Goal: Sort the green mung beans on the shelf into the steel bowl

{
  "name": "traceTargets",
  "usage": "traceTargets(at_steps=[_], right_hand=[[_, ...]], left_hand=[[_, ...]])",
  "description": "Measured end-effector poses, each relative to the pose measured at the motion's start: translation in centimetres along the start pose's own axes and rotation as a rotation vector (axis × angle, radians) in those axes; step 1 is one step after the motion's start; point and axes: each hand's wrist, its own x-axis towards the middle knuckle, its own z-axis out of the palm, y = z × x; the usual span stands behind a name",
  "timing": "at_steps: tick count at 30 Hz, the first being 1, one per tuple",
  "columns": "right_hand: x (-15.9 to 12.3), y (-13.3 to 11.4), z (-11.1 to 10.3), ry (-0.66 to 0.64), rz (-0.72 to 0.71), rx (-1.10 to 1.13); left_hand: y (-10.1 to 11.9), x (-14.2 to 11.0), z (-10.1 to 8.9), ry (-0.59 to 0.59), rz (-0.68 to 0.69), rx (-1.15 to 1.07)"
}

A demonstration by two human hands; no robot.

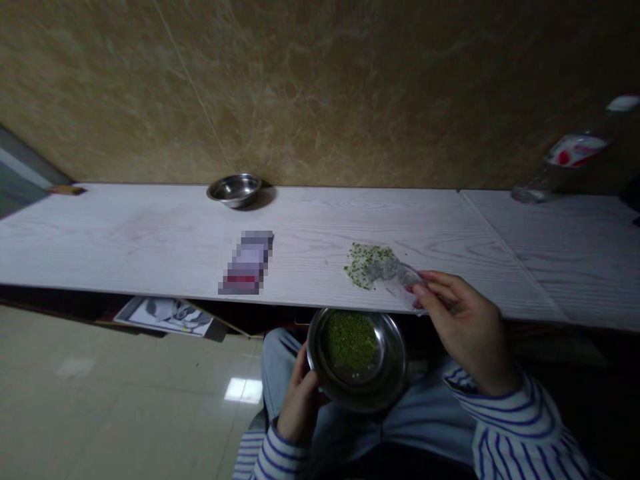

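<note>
My left hand [299,393] grips the rim of a steel bowl [393,373] held over my lap, just below the table edge. The bowl holds a heap of small green grains [350,340]. My right hand [463,323] pinches a clear plastic sheet [395,272] that lies on the white table [150,233]. A patch of the same green grains [364,261] is spread on the table at the far end of the sheet.
A second, empty steel bowl [235,189] stands at the back against the marbled wall. A small blurred-out packet [247,262] lies mid-table. A plastic bottle [575,157] lies at the far right. Papers [167,315] lie under the table on the tiled floor.
</note>
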Motion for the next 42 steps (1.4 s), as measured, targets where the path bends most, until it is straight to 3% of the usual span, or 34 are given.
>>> traceTargets(at_steps=[11,16,26,29,34,39,42], right_hand=[[-0.3,3.3,-3.6,0.084,0.069,0.037],[0.2,4.5,-4.9,0.08,0.075,0.048],[1.4,6.9,-6.2,0.033,0.124,0.088],[1.7,7.0,-6.4,-0.007,0.092,0.058],[2.3,5.9,-5.2,-0.154,-0.063,-0.079],[2.6,3.2,-2.0,-0.251,-0.366,-0.226],[2.5,2.0,-0.1,-0.289,-0.453,-0.239]], left_hand=[[0.4,-0.9,2.5,0.013,-0.023,0.079],[1.5,0.0,3.5,0.032,0.06,0.153],[-1.1,0.3,4.4,-0.082,-0.027,0.012],[-1.0,0.3,4.3,-0.059,-0.034,0.015],[-0.9,0.3,4.3,-0.027,-0.022,0.027],[-1.3,0.1,4.2,-0.015,-0.047,0.002],[-1.2,0.1,4.0,0.008,-0.053,0.012]])
